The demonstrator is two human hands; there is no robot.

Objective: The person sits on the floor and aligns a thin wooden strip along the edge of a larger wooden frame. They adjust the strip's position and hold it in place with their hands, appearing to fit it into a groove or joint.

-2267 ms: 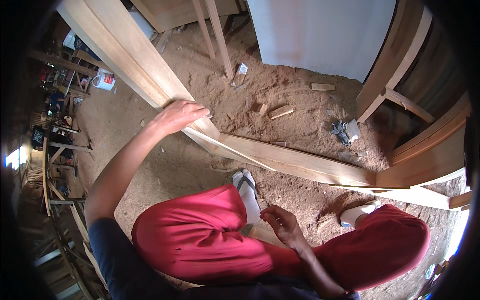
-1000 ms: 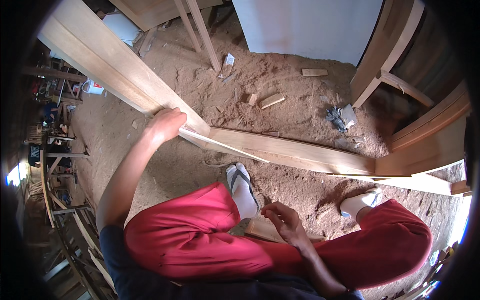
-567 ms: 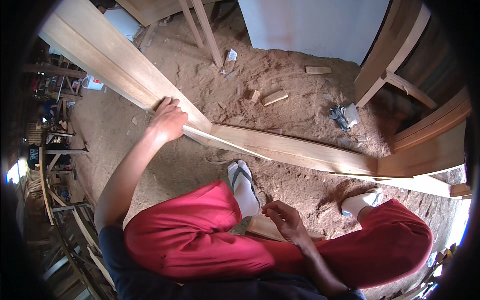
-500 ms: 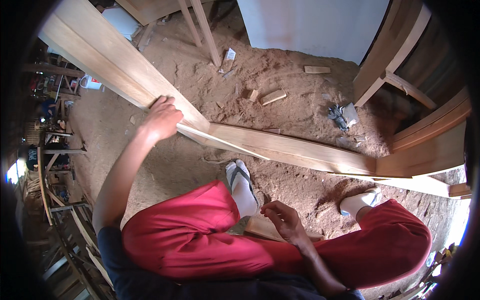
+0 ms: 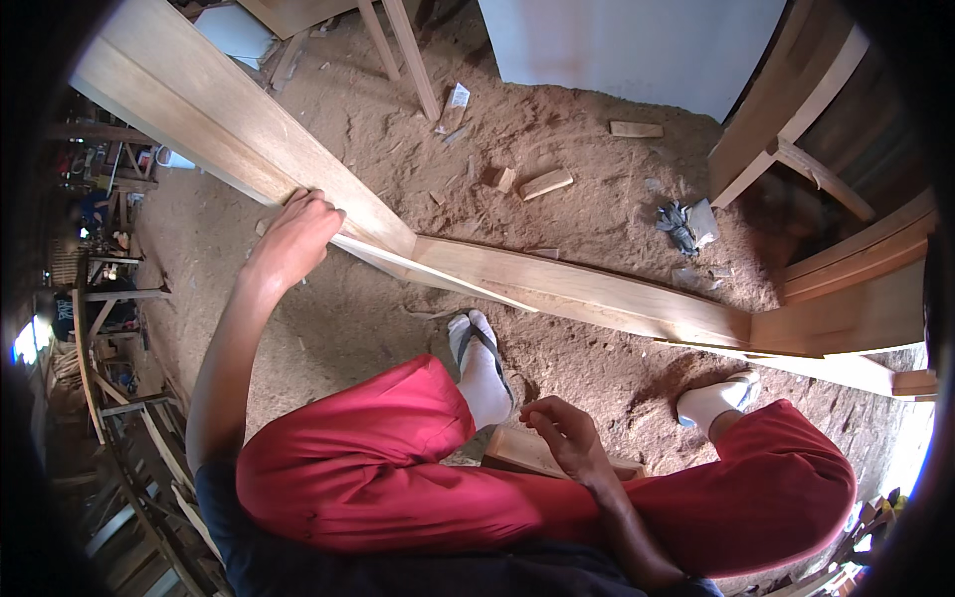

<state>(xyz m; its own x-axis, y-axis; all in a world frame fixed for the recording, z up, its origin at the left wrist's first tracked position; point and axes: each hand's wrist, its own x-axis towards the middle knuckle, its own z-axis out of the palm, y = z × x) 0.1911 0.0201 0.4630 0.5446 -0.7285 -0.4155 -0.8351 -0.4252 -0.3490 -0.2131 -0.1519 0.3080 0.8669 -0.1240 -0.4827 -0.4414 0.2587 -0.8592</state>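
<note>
A long wooden frame of pale boards [image 5: 343, 179] runs from the upper left toward the middle, where it meets another board [image 5: 587, 291] at a corner. My left hand [image 5: 298, 234] is closed over the near edge of the left board, its fingertips bent onto the inner face. A thin light strip [image 5: 428, 276] lies along the near edge by the corner. My right hand [image 5: 567, 435] hovers above my lap, fingers curled inward; whatever they may hold is hidden. Just behind it sits a wooden block [image 5: 522, 451], partly covered by the hand and my red trousers.
Sawdust-covered ground carries wood offcuts [image 5: 546, 183], a crumpled dark plastic scrap [image 5: 677, 227] and a small white packet [image 5: 456, 97]. A pale panel [image 5: 627, 50] stands at the back. Wooden frames [image 5: 786, 99] rise at the right, and more timber lies far left.
My left hand has slid a little to the left along the board's edge. My right hand stays in the same curled pose, and the view has shifted slightly.
</note>
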